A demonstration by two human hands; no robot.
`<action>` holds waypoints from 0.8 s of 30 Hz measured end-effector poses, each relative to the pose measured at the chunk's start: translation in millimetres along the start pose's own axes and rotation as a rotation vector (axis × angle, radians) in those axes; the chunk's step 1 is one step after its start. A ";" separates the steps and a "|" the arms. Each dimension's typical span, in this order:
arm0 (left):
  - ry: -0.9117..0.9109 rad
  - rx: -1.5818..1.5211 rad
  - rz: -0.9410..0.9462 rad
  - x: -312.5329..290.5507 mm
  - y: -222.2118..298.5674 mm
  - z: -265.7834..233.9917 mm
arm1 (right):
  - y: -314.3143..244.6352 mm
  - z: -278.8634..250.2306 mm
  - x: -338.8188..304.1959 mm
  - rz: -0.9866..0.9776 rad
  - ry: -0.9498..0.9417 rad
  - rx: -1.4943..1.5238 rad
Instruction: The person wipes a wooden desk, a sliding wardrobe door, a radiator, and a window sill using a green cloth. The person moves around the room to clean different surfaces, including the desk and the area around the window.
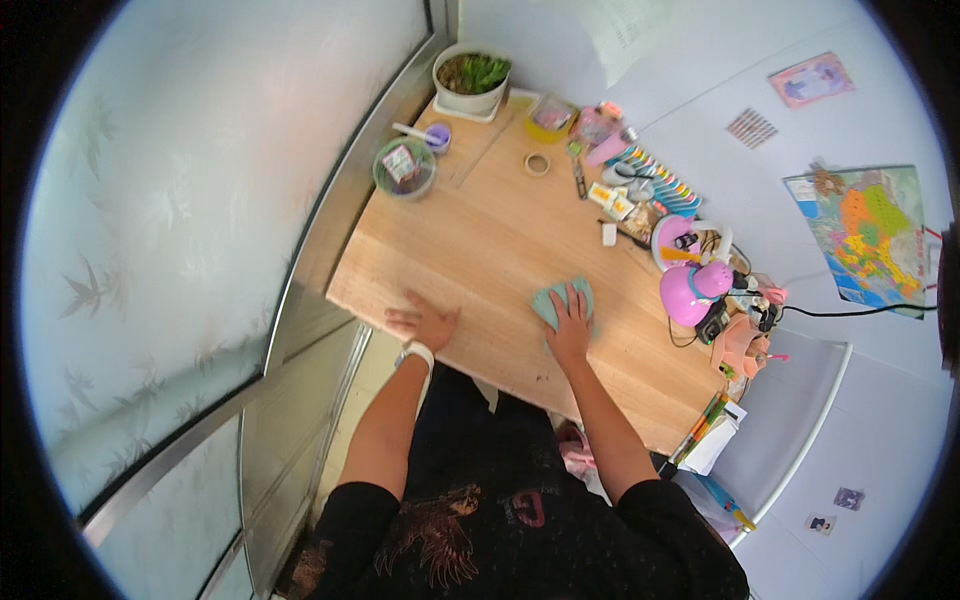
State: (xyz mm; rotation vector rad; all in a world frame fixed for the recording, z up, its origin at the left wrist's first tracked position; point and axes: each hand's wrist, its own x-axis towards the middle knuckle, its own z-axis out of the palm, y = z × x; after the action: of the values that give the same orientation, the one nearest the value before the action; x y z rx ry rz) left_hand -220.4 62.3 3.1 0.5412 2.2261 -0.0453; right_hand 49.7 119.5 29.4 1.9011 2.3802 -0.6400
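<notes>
green cloth [544, 306] under right hand [571, 328] on desk [490, 255]

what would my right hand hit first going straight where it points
Past the green cloth under your right hand, probably the slim dark tool, or the tape roll nearby; the exact line is uncertain.

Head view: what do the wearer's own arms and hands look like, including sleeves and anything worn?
The left hand and right hand are both bare, without gloves. A white band circles the left wrist; nothing shows on the right one. The short, loose sleeves are black, leaving both forearms uncovered.
</notes>
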 end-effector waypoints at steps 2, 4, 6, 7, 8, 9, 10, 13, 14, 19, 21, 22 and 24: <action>0.087 0.201 0.043 -7.9 -1.9 8.6 | -2.1 -1.8 -6.8 0.096 0.018 0.041; 0.091 0.152 0.040 -18.3 5.2 5.4 | -4.7 8.2 -20.8 0.139 0.027 0.066; 0.080 0.120 0.042 -31.9 13.1 -7.3 | -9.1 18.3 -39.2 0.059 -0.001 0.031; 0.064 0.085 0.052 -35.3 16.3 -9.7 | -10.4 20.7 -49.3 -0.006 -0.029 -0.008; 0.097 0.112 0.137 -37.5 16.5 -6.1 | -11.0 21.2 -59.4 -0.083 -0.032 -0.005; 0.128 0.146 0.230 -36.7 19.1 0.7 | -11.7 19.6 -66.1 -0.151 -0.031 -0.002; 0.161 0.174 0.316 -32.1 15.2 14.1 | -13.3 15.5 -68.0 -0.140 -0.025 0.070; 0.212 0.091 1.146 -4.9 6.4 86.1 | -14.3 -0.2 -73.4 -0.079 0.063 0.259; 0.046 -0.116 1.216 -43.1 26.4 86.3 | -11.8 -3.1 -75.4 -0.027 0.150 0.305; -0.060 0.588 1.418 -129.5 62.4 86.3 | -67.6 -82.5 -88.6 -0.249 0.326 0.080; -0.042 0.650 1.539 -142.7 76.4 107.5 | -49.9 -50.0 -104.6 -0.158 0.001 0.440; -0.053 0.690 1.638 -135.2 71.6 127.6 | -42.2 -41.6 -112.1 -0.111 -0.100 0.564; -0.121 0.711 1.767 -142.4 71.1 156.0 | -18.2 -28.2 -127.8 -0.023 -0.032 0.608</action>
State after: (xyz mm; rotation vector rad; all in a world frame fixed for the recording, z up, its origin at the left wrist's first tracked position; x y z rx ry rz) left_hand 1.2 42.0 15.6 2.5209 0.8862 0.0575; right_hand 71.5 7.1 95.5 2.0157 2.3650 -1.5245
